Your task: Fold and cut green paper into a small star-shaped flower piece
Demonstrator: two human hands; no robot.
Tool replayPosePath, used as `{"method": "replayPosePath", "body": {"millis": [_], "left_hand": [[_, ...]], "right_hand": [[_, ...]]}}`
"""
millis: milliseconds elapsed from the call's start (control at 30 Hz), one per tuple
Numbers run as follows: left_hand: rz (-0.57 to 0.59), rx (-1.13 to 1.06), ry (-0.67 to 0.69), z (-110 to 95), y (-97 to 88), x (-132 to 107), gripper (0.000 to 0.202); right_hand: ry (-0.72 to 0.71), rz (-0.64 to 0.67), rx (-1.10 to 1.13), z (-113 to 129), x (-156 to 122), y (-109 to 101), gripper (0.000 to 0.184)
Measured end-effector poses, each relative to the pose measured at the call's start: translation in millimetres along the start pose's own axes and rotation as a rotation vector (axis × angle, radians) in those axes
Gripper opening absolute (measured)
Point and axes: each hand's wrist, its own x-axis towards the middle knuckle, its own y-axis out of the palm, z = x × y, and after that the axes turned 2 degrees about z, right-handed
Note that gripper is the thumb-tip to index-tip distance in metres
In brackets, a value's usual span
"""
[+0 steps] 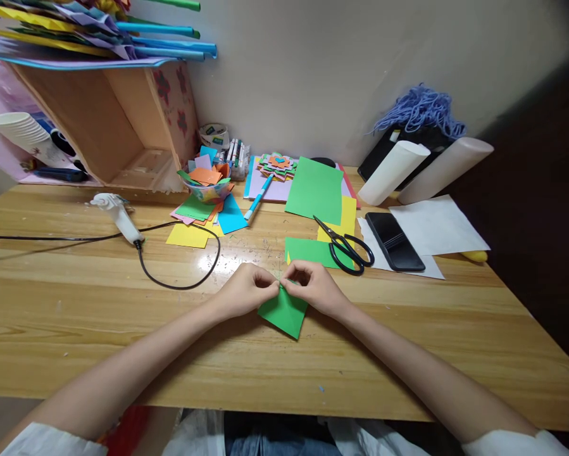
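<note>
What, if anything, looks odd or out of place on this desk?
Nothing looks clearly broken. The bowl is heaped with paper pieces, and more loose paper lies strewn in front, as if it had overflowed. The bluish yarn sits in a tangled heap. Otherwise, it seems ordinary craft clutter.

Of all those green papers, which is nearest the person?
The small green piece pinched by the left hand and right hand. The large sheet, the strip under the scissors and the one beside the bowl lie farther back.
</note>
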Motion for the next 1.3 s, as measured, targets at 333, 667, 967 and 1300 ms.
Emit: {"method": "replayPosePath", "body": {"millis": [333, 667, 967, 1300], "left_hand": [[0.021, 0.011, -0.001, 2.1, 3.0, 1.3, 0.028], [0.023, 0.062, -0.027, 3.6, 1.9, -0.2, 0.024], [0.035, 0.138, -0.02, 3.9, -1.9, 0.3, 0.021], [-0.027, 0.098, -0.029, 3.4, -0.3, -0.2, 0.027]], "right_hand": [[0.035, 0.05, 0.013, -3.0, 0.8, -3.8, 0.008], [0.052, 0.133, 0.063, -5.7, 1.2, -6.8, 0.013], [0.039, 0.107, 0.075, -10.8, 2.1, -7.7, 0.015], [0.026, 0.02, 0.076, -9.4, 0.5, -2.5, 0.016]]}}
